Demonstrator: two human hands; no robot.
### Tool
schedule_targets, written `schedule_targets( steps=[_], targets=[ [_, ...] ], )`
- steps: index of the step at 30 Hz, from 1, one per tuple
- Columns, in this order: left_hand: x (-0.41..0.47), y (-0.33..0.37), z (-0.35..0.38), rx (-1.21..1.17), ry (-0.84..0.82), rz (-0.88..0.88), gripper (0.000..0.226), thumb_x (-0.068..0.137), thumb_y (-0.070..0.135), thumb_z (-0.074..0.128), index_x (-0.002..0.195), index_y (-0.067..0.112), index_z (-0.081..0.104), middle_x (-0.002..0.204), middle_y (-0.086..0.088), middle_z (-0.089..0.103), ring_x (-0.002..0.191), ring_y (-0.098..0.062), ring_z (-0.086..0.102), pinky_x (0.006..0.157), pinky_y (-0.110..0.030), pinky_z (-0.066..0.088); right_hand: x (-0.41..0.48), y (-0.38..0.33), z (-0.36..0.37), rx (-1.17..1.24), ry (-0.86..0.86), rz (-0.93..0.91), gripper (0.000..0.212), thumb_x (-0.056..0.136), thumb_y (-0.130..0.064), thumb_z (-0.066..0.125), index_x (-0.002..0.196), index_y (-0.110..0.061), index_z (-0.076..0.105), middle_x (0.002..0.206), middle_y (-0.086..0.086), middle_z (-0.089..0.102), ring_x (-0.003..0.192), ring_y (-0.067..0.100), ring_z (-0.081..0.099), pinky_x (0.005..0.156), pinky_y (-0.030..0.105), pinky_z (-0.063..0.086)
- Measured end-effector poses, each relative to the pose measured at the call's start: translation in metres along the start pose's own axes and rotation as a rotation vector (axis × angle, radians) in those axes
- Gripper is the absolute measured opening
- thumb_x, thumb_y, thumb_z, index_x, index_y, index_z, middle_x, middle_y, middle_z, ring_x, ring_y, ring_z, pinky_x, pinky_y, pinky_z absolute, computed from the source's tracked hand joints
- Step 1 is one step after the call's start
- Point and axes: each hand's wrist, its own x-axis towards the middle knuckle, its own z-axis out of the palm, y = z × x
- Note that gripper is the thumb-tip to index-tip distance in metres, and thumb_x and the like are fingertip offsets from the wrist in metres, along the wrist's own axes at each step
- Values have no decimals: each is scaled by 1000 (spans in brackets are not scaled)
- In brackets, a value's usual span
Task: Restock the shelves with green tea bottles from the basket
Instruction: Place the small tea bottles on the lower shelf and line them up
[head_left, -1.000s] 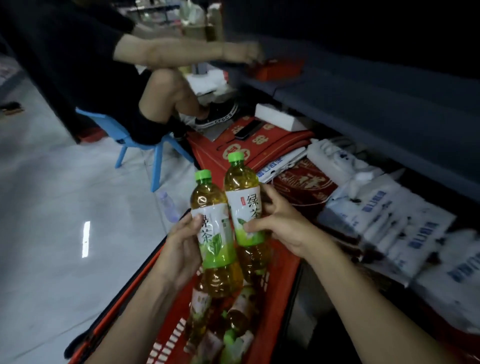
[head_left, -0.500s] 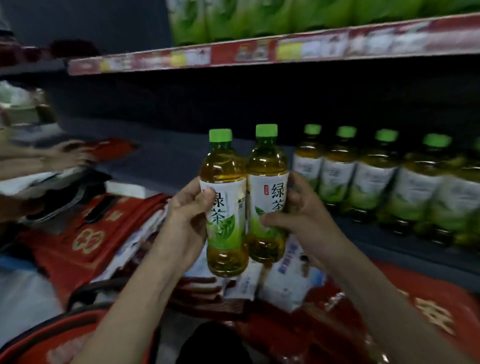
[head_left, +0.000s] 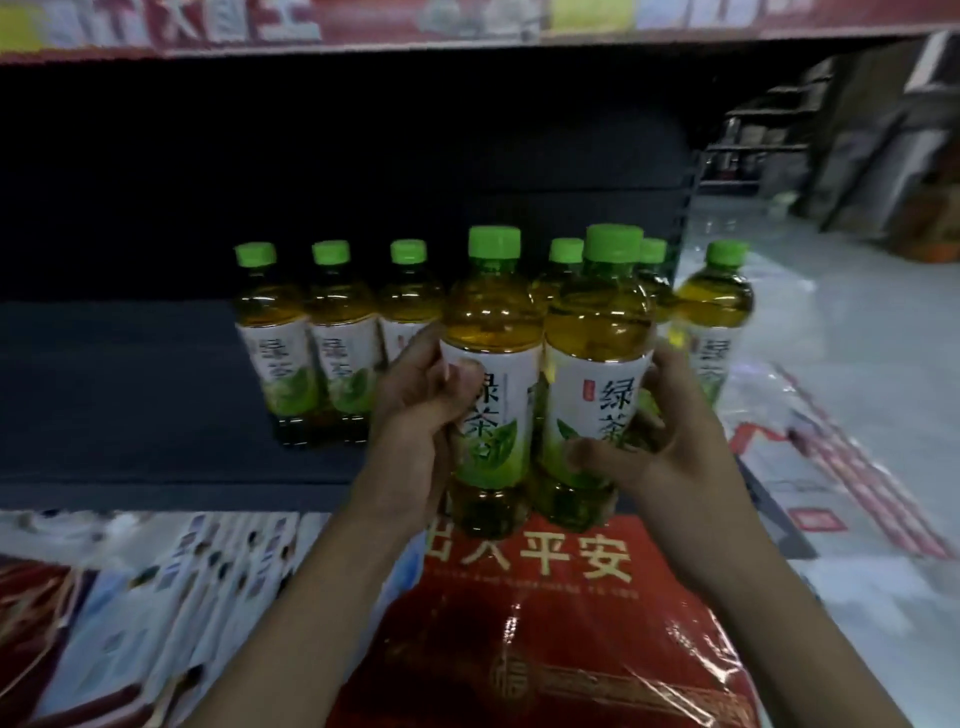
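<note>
1. Head view shows 2 green tea bottles carried upright and side by side, touching each other, just in front of the dark shelf (head_left: 130, 374). I judge they are held this way so both can be set down standing, labels forward, like the stocked bottles (head_left: 270, 332) lined up behind them.
2. The left hand (head_left: 415, 415) holds the left bottle (head_left: 491, 322). Its grip is closed round the label, with the thumb across the front and the fingers hidden behind.
3. The right hand (head_left: 670, 452) holds the right bottle (head_left: 597, 322) the same way, its grip wrapped low on the label with the thumb in front.
4. Both bottles are in the air above a red wrapped package (head_left: 545, 623) and are not yet on the shelf.
5. Bare shelf lies left of the row and in front of it, which looks like the likely landing spot.
</note>
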Motion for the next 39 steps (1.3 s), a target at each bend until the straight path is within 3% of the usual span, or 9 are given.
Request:
schedule_targets(
  steps=[7,12,16,21,26,30,33,35,39],
  targets=[
    [16,-52,57,11,-52,-1,30,89,11,53,119,11,58,114,-2,71,110,-20,66,82,-31,55,-5,16,-57,-126,155,-22,81,73,12,73,135,-31,43,121,-25,59,105,-5,61,75,10,51],
    [24,-79,78,139,-83,77,44,93,17,55,132,-1,48,129,-22,56,122,-33,55,102,-56,43,-2,33,-83,-114,233,9,82,71,18,70,133,-32,46,123,-18,62,110,6,63,91,37,52],
    [25,-99,86,235,1,129,43,93,18,51,132,-2,48,131,-24,47,123,-31,53,103,-53,43,1,39,-93,-139,220,38,81,72,17,70,132,-34,47,120,-23,62,107,0,62,82,23,55],
    [25,-107,93,369,28,199,44,96,12,50,138,-1,44,134,-20,42,123,-13,50,98,-20,43,7,46,-99,-165,239,53,80,73,12,71,133,-33,45,122,-17,60,105,2,62,84,31,55],
    [16,-117,92,650,35,182,77,90,58,43,152,28,9,134,13,20,121,20,32,93,1,31,8,48,-100,-234,220,51,77,78,3,72,133,-43,42,119,-24,59,109,1,58,87,30,53],
    [2,-124,86,889,23,91,104,79,43,71,152,37,-2,141,11,18,127,7,16,105,-12,22,10,47,-98,-333,195,57,68,84,-13,71,133,-46,38,117,-27,56,111,-8,53,88,27,51],
    [-7,-121,89,933,103,75,99,81,34,75,152,39,7,154,5,17,132,9,11,101,-2,13,7,54,-90,-400,204,69,60,83,-40,66,135,-47,36,124,-18,57,119,4,53,92,40,52],
    [-10,-119,90,948,166,84,97,79,35,76,154,35,14,155,2,25,140,-3,21,104,-11,20,6,63,-88,-465,194,65,69,83,-52,60,143,-43,28,130,-8,52,125,19,49,94,50,50],
    [-8,-126,88,942,234,42,87,76,35,77,148,32,27,141,2,50,130,-20,48,99,-40,48,10,69,-90,-617,182,48,83,80,-45,64,150,-35,19,133,-4,48,125,19,48,95,49,50]
  ],
)
